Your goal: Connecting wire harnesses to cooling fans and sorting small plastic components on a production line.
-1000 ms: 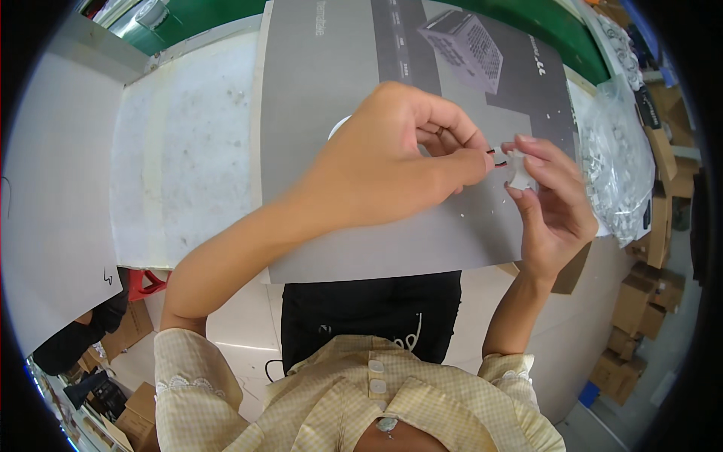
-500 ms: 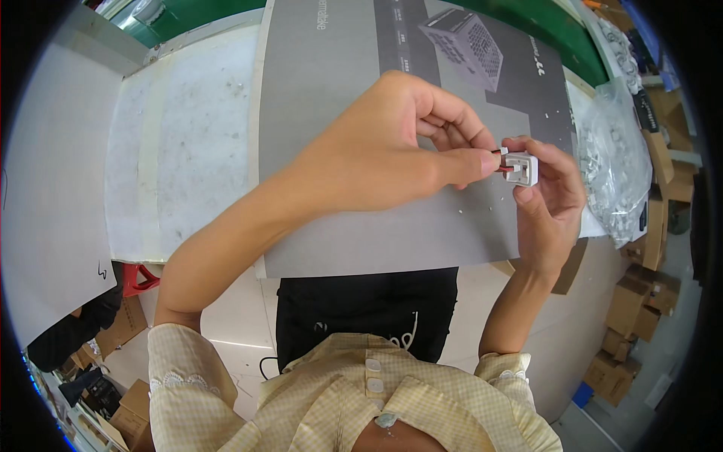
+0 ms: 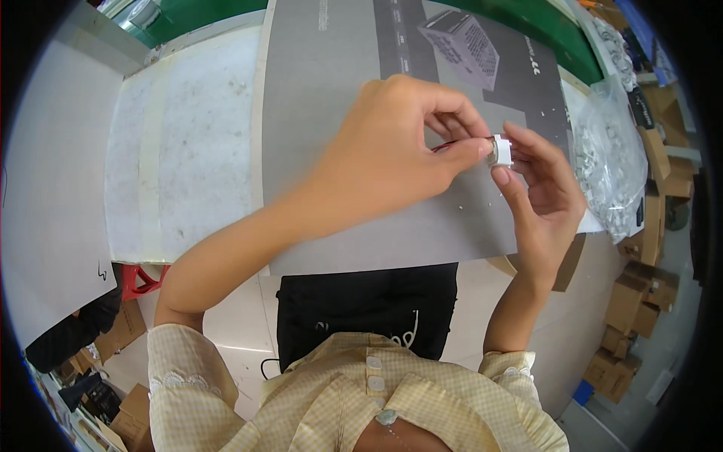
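Note:
My left hand [image 3: 399,147] is closed in a pinch, thumb against index finger, on a thin red wire [image 3: 444,145] that runs back under the fingers. Right at those fingertips is a small white plastic housing [image 3: 501,151]. My right hand [image 3: 546,181] has its thumb below the housing and its index finger above it, gripping it from the right side. The fingertips partly hide where the wire meets the housing. Both hands are above a grey printed board [image 3: 324,252] lying on the worktable.
A clear plastic bag of small pale parts [image 3: 610,158] lies at the table's right edge. Tiny white bits [image 3: 461,207] are scattered on the board. The white tabletop [image 3: 196,143] extends to the left. Cardboard boxes [image 3: 625,309] stand on the right, and a red stool [image 3: 141,279] shows below left.
The housing has shifted slightly left and turned, so its open face no longer shows. My left hand has tilted, and more red wire shows behind its thumb.

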Tool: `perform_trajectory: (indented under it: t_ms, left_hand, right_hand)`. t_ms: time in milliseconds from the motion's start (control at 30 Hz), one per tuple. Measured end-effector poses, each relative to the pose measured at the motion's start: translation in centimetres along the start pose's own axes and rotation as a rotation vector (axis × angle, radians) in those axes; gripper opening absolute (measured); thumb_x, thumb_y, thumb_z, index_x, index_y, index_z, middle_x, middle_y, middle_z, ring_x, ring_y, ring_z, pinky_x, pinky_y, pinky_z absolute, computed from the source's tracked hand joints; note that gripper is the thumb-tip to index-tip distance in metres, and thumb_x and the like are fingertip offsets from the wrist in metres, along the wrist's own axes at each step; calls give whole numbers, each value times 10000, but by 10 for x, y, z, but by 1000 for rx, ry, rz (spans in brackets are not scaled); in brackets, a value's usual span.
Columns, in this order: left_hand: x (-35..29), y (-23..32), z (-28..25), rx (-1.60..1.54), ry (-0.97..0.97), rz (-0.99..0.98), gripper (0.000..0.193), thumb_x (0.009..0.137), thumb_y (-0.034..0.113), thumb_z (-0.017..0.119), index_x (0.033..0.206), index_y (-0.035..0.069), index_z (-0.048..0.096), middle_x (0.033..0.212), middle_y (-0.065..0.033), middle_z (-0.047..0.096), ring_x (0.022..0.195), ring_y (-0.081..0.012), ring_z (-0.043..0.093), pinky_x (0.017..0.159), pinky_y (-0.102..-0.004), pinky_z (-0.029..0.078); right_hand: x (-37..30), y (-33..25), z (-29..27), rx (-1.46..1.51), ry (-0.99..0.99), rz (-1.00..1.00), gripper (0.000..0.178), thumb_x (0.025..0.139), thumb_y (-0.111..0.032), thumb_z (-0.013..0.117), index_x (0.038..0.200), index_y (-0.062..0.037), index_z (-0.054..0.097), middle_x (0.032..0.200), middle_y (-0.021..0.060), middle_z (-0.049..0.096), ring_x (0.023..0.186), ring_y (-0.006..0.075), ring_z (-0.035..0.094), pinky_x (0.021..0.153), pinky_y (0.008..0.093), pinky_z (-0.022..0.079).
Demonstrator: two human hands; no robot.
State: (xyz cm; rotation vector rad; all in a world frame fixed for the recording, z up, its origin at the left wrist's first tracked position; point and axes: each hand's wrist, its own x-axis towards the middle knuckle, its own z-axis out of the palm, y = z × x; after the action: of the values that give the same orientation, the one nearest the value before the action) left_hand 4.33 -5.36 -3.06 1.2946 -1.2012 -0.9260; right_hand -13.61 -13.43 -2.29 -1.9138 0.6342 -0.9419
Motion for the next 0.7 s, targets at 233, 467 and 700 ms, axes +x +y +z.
perform_trajectory:
  t_ms: [233, 467, 700]
  left_hand:
    - [3, 0, -4, 16, 212, 158, 120, 845, 125, 722, 924, 35, 736, 847, -51, 721, 799, -130, 655, 768, -267, 485]
    - [0, -3, 4, 593, 129, 420, 113, 783, 177, 766, 855, 94, 742, 844, -54, 725, 740, -215, 645, 760, -314, 457]
    - [10, -6, -1, 619, 326, 661, 118, 810, 158, 744, 862, 70, 684, 781, -30, 714, 695, -185, 646, 692, -283, 463]
  right_hand:
    - [-6, 7, 2, -68, -136, 239, 318, 839, -8, 715, 1144, 31, 633, 1046, 97, 660, 977, 138, 605, 826, 264, 487]
    - [-13, 12, -3, 304, -13, 328, 327, 861, -85, 720, 1151, 35, 628, 1055, 94, 660, 992, 141, 603, 843, 266, 483]
    - [-13, 9, 3, -33, 6, 160, 296, 854, -33, 712, 1132, 37, 639, 1052, 84, 663, 991, 137, 601, 822, 263, 484]
